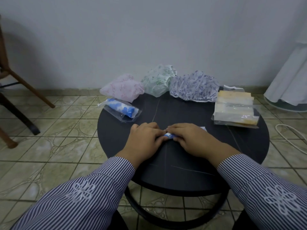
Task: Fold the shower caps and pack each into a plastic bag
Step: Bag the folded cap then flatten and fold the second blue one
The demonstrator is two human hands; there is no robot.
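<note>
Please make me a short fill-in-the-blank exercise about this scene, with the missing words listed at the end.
1. Both hands, left hand and right hand, press a rolled blue-and-white shower cap on the ____ round table.
2. The packed cap in a plastic bag has a ____ flower print.
3. At the table's far edge lie ____ unfolded caps: pink cap, green cap, purple cap.
4. The stack of empty bags lies on the person's ____ side.

Missing words: black; blue; three; right
</note>
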